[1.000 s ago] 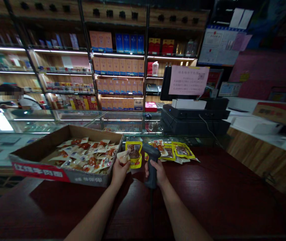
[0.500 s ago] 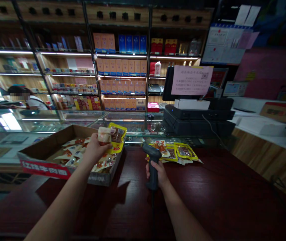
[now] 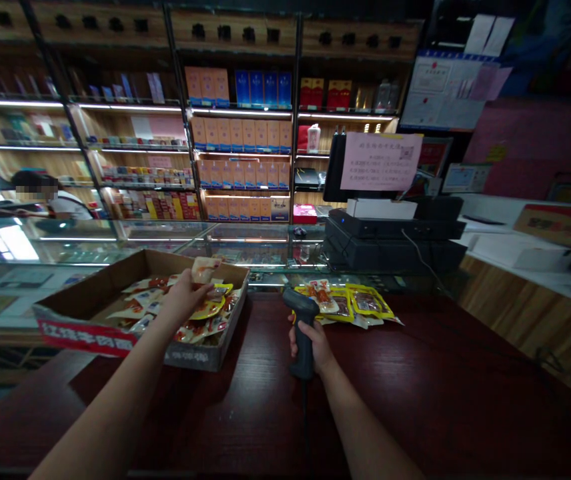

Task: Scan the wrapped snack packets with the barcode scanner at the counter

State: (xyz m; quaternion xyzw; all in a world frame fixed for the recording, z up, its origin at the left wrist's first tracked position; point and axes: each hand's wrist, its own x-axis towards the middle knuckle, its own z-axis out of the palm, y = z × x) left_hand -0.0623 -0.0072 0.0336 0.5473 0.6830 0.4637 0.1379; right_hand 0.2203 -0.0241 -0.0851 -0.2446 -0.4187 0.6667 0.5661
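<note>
My left hand (image 3: 185, 297) is over the open cardboard box (image 3: 200, 359), its fingers closed on a small white snack packet (image 3: 205, 269). Just below it a yellow-edged snack packet (image 3: 211, 308) lies on the several white packets (image 3: 143, 300) inside the box. My right hand (image 3: 317, 343) is wrapped round the grip of a dark barcode scanner (image 3: 303, 333), upright above the table with its head tilted to the left. Behind the scanner lies a small pile of yellow and white snack packets (image 3: 368, 303).
The dark red table (image 3: 415, 400) carries the box at left. Beyond it stand a glass counter (image 3: 245, 233) and a monitor (image 3: 335, 167) with a pink sheet over a black cash drawer (image 3: 390, 250). A person (image 3: 68, 203) is at the far left. Stocked shelves (image 3: 245, 110) line the back.
The yellow packet has left my left hand and now lies in the box. My left hand has shifted slightly left, still with the white packet. My right hand and scanner have barely moved.
</note>
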